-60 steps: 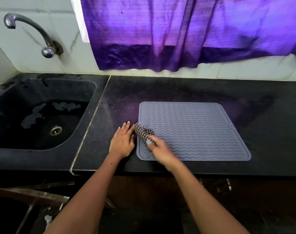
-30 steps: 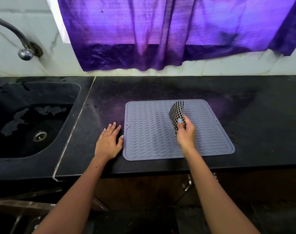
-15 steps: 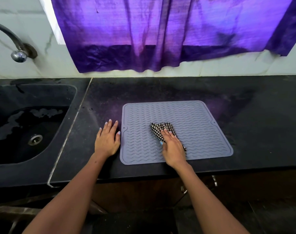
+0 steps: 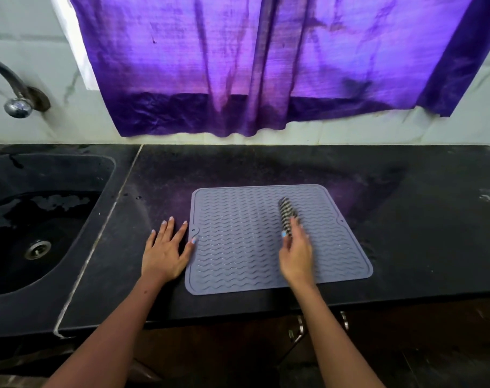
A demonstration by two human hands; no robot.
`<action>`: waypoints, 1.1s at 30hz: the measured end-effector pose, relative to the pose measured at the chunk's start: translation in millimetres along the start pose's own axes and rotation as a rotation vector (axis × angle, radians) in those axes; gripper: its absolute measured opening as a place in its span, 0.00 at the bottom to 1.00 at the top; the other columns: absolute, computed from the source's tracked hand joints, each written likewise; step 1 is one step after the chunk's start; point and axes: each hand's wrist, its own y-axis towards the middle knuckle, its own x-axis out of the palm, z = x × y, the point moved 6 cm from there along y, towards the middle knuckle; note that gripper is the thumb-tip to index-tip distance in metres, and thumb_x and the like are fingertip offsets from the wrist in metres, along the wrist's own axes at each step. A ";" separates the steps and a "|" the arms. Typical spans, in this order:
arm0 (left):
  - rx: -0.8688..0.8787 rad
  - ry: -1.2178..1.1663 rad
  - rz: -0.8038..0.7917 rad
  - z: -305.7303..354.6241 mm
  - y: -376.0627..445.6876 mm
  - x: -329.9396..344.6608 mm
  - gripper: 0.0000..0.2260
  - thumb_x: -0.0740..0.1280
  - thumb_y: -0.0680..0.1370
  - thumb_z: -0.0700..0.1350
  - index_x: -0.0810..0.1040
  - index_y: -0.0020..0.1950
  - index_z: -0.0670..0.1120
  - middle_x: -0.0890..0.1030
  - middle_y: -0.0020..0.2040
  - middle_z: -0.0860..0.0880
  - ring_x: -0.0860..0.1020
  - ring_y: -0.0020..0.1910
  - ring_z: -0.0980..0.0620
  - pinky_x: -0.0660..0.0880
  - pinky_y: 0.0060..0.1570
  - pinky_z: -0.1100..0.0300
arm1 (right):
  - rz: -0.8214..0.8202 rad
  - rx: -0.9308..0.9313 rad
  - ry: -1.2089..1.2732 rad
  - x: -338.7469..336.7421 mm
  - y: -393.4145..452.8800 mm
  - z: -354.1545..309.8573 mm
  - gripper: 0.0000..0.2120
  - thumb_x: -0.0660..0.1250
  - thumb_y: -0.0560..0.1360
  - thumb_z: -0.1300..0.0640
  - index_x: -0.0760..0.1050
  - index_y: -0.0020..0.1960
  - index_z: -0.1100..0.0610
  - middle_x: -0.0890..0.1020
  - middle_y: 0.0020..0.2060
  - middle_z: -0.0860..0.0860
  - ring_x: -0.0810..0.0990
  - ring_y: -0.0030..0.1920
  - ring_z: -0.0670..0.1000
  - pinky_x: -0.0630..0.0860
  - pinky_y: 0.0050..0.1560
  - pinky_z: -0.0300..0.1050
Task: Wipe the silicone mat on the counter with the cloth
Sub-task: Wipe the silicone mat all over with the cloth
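Note:
A grey silicone mat [image 4: 238,247] with a wavy ribbed surface lies flat on the black counter [image 4: 406,233], near its front edge. My right hand [image 4: 297,256] is over the mat's right half and grips a black-and-white checked cloth [image 4: 287,212], which sticks out beyond my fingers toward the mat's far side and looks motion-blurred. My left hand [image 4: 165,253] lies flat on the counter with fingers spread, its thumb touching the mat's left edge.
A black sink [image 4: 42,219] with water patches and a drain [image 4: 37,249] is set into the counter at the left. A metal tap [image 4: 14,91] comes out of the tiled wall above it. A purple curtain [image 4: 266,65] hangs behind the counter. Cabinet handles [image 4: 299,329] show below the front edge.
My right hand has swept the cloth from the mat's middle toward its right, far part. The cloth now stands bunched past my fingers. My left hand stays at the mat's left edge.

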 end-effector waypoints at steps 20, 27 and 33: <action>-0.007 -0.043 0.069 3.1 -1.8 -6.6 0.38 0.37 0.70 0.69 0.58 0.75 0.54 0.53 0.77 0.48 0.50 0.76 0.51 0.45 0.73 0.53 | 0.227 0.289 0.540 -41.5 24.3 27.1 0.21 0.54 0.81 0.59 0.61 0.73 0.54 0.70 0.68 0.54 0.69 0.67 0.55 0.67 0.61 0.43; -0.003 -0.048 0.075 4.0 -3.2 -7.2 0.38 0.37 0.70 0.69 0.58 0.75 0.53 0.54 0.77 0.47 0.51 0.76 0.50 0.46 0.73 0.52 | -0.125 -0.109 -0.441 -1.8 6.9 45.2 0.25 0.52 0.81 0.57 0.51 0.76 0.52 0.53 0.76 0.49 0.49 0.76 0.51 0.47 0.76 0.46; -0.007 -0.071 0.094 3.3 -1.9 -7.9 0.38 0.39 0.70 0.69 0.61 0.74 0.53 0.56 0.77 0.47 0.52 0.76 0.50 0.47 0.73 0.52 | -0.122 -0.120 -0.412 -1.1 13.0 47.8 0.24 0.54 0.80 0.59 0.55 0.75 0.52 0.56 0.75 0.48 0.52 0.76 0.49 0.49 0.75 0.44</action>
